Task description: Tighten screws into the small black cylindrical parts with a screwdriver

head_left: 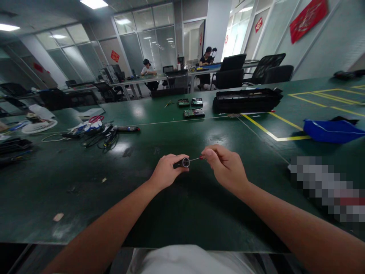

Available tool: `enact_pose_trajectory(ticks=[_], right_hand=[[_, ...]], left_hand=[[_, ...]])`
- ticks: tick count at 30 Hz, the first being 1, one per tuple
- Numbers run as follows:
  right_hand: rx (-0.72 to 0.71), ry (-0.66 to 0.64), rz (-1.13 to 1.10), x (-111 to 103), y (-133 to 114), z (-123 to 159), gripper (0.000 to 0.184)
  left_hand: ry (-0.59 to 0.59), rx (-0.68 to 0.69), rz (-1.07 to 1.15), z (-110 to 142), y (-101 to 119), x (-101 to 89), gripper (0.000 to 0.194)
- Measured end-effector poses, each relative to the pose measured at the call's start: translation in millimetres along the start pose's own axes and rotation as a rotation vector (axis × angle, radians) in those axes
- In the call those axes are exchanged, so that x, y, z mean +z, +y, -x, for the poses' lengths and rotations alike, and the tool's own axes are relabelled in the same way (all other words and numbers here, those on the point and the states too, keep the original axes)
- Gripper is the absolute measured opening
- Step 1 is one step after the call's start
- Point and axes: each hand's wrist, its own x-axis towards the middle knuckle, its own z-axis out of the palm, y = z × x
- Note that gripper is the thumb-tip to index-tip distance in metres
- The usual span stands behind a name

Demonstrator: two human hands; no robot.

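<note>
Above the green table, my left hand [168, 170] grips a short dark cylinder [185, 162] between thumb and fingers. Its round, light-rimmed end faces me. My right hand [226, 167] is closed on the red handle of a small screwdriver [202, 157]. The thin metal shaft points left, and its tip meets the cylinder's side near the rim. Whether the tip sits in a screw is too small to tell. Most of the handle is hidden by my right fingers.
Circuit-board units [194, 113] and a long black casing [247, 100] lie farther back on the green table [159, 213]. Cables [107, 135] and red-handled scissors [96, 118] are at left; a blue pouch [332, 130] is at right. Two people sit at a far desk.
</note>
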Motion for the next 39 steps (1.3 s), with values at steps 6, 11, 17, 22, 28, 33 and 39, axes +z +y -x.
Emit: enact_pose_trajectory(ticks=[6, 11, 17, 22, 28, 33, 39], right_hand=[[-0.053, -0.063, 0.065, -2.8, 0.3, -2.7, 0.026], [-0.024, -0.128, 0.116, -3.7, -0.1, -4.9, 0.028], [-0.022, -0.082, 0.115, 0.8, -1.5, -3.4, 0.026], [-0.046, -0.069, 0.106, -1.5, -0.2, -5.1, 0.015], [-0.010, -0.148, 0.146, -5.7, -1.0, -8.9, 0.030], [-0.026, -0.121, 0.063, -2.9, -0.4, -4.0, 0.020], [0.174, -0.043, -0.223, 4.8, 5.8, -8.3, 0.018]], left_hand=[[-0.002, -0.016, 0.010, -0.2, -4.9, 0.0, 0.037], [-0.001, -0.011, -0.021, -0.3, -4.6, -0.1, 0.039], [-0.004, 0.011, -0.033, -0.2, -5.3, 0.8, 0.038], [0.009, 0.025, -0.041, -0.5, -4.8, -0.3, 0.037], [0.013, 0.045, -0.041, -0.5, -3.0, 1.0, 0.038], [0.026, 0.043, -0.030, -0.2, -7.6, 1.7, 0.039], [0.014, 0.059, 0.000, 0.2, -4.9, 1.7, 0.040]])
